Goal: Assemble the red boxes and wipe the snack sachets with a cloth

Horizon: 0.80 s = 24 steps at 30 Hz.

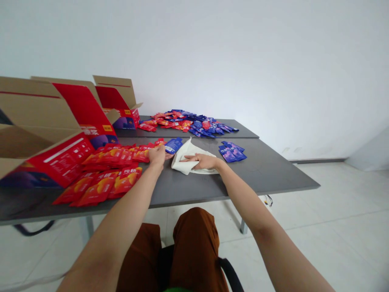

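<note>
both hands rest on a gray table [185, 194] made of two joined panels, with the bare forearms coming in from the bottom of the view. the left hand [157, 156] lies palm down and curled low, with a blue packet [174, 145] right at its fingers; whether it is gripping that packet cannot be told. the right hand [202, 161] is open and spread flat on a crumpled white cloth [187, 156], its fingers pointing toward the left hand.

open cardboard boxes [36, 107] with red printed panels stand at the left end of the table, their flaps up. in front of them, red packets [115, 156] lie overlapping in a long row that ends just beside the left hand, and a second row of red packets [100, 188] lies nearer the table's edge. at the far end, a wide heap of mixed red and blue packets [194, 123] is spread across the table. a small group of blue packets [231, 153] lies to the right of the cloth, near it but not touching.

below the table are brown trousers [194, 251] on the person's lap and a black chair arm [231, 273]. a small loop of cable [268, 200] hangs near the table's right side.
</note>
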Tool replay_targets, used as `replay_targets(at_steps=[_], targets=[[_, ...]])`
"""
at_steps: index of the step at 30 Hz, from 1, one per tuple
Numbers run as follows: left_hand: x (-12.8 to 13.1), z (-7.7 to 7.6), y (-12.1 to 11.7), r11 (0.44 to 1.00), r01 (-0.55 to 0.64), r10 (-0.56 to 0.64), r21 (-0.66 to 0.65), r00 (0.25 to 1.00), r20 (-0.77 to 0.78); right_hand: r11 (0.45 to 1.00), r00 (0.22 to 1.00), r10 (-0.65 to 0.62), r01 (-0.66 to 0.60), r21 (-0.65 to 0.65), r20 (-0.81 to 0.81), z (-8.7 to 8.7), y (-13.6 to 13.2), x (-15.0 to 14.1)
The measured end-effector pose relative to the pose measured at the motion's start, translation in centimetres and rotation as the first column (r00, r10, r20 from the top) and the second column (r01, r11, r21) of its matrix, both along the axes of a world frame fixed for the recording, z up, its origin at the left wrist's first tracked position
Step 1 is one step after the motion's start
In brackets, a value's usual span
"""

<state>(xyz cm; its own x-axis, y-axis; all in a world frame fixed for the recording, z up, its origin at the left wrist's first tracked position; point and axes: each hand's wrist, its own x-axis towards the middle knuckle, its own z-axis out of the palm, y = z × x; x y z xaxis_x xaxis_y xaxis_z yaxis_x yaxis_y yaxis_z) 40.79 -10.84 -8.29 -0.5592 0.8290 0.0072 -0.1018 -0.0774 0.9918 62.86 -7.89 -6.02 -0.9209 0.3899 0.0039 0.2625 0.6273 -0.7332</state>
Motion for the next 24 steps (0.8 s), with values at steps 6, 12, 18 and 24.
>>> replay_targets(at_steps=[6, 12, 18, 24], targets=[[-0.4, 0.3, -1.1, 0.960, -0.127, 0.223, 0.249, 0.886, -0.408, 0.941, 0.985, -0.116, 0.068, -0.332, -0.126, 0.5, -0.7, 0.0], [1.8, 1.0, -3.2, 0.973, 0.033, 0.208, 0.226, 0.288, -0.935, 0.674, 0.814, -0.493, 0.134, -0.726, -0.307, 0.4, -0.7, -0.1], [4.5, 0.5, -3.8, 0.922, 0.381, 0.137, 0.067, -0.161, -0.977, 0.403, 0.627, -0.773, 0.367, -0.839, -0.098, 0.3, -1.0, -1.4], [5.7, 0.0, -4.4, 0.911, 0.413, 0.025, -0.010, -0.080, -0.996, 0.197, 0.301, -0.953, 0.587, -0.785, -0.014, 0.0, -1.1, -2.0]])
